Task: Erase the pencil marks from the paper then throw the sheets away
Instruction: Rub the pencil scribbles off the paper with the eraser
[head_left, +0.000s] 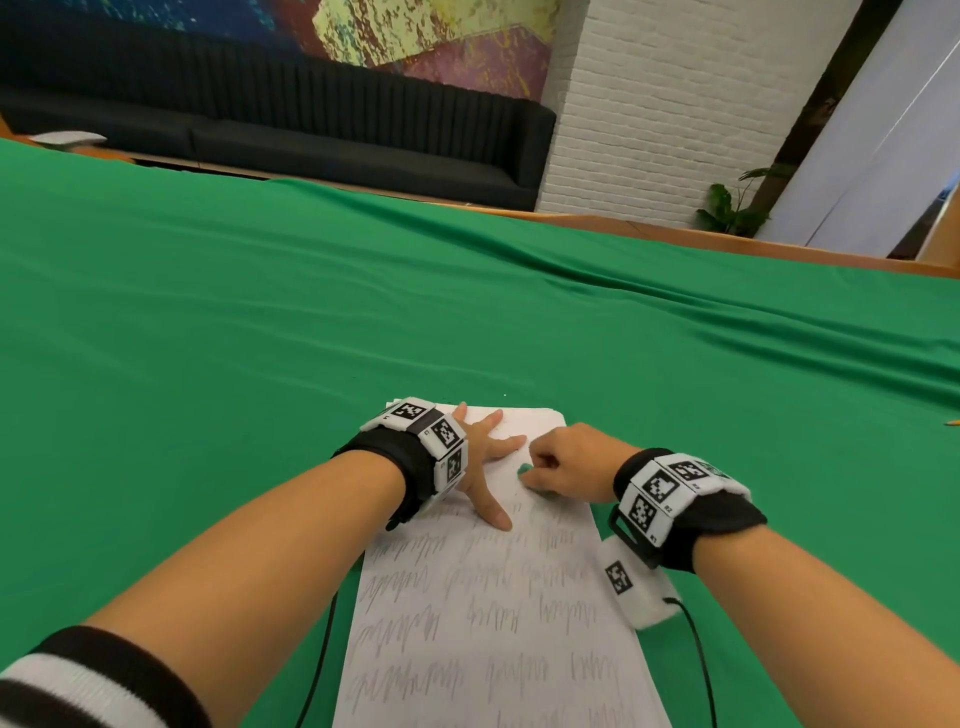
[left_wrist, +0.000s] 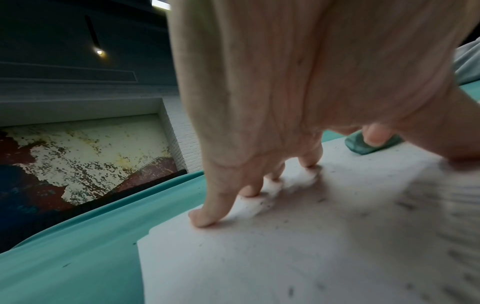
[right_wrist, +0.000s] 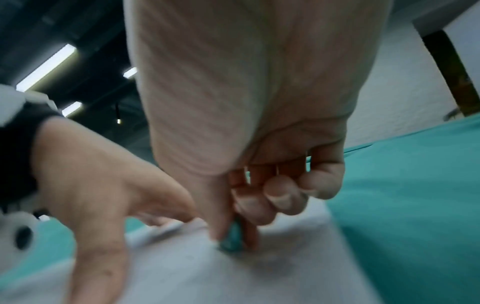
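Right hand (head_left: 569, 462) pinching green eraser (head_left: 523, 470) against far end of paper (head_left: 498, 597); left hand (head_left: 485, 457) spread flat, pinning sheet on bench (head_left: 260, 338). Risk: creasing or tearing under hard strokes if pinning pressure slackens.

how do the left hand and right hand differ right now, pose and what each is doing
The left hand lies with fingers spread and straight, pressing the paper down; the right hand is curled into a pinch.
The left hand holds nothing; the right hand grips a small green eraser against the sheet.
The left hand sits nearer the sheet's far left corner; the right hand is by its right edge.
Both touch the same paper and wear marker wristbands.
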